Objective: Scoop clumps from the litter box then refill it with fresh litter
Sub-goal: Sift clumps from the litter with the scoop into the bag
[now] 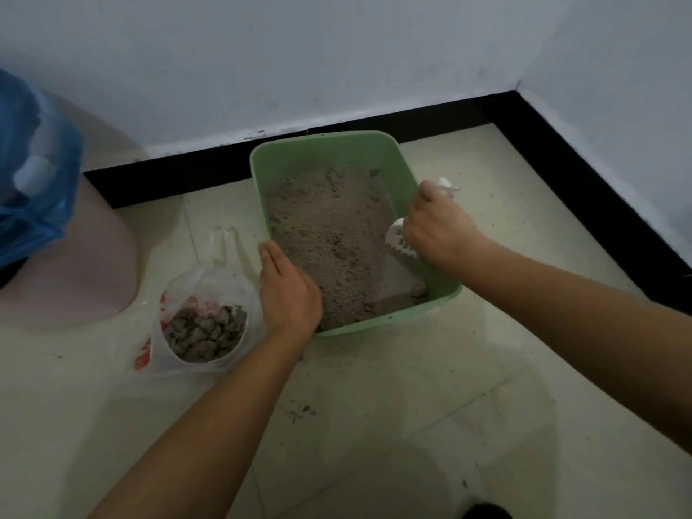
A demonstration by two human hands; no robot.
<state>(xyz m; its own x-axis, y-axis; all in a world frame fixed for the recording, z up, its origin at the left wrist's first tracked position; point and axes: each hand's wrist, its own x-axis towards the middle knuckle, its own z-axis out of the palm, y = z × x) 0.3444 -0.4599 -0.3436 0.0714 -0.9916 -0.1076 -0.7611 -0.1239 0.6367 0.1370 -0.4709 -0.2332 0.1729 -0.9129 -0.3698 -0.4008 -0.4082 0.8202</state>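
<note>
A green litter box (329, 144) sits on the tiled floor near the wall, holding grey litter (329, 226) with a bare patch at its near right corner. My right hand (438, 230) grips a white slotted scoop (398, 241), whose toothed edge points down into the box at its right side. My left hand (288, 290) rests flat on the box's near left rim, fingers together, holding nothing. Left of the box, a clear plastic bag (202, 331) stands open with several grey clumps inside.
A pinkish rounded object (86, 264) stands at the left with a blue plastic bag (33, 181) over it. A black skirting board (412, 118) runs along the white walls behind and to the right. Litter specks (299, 412) dot the floor.
</note>
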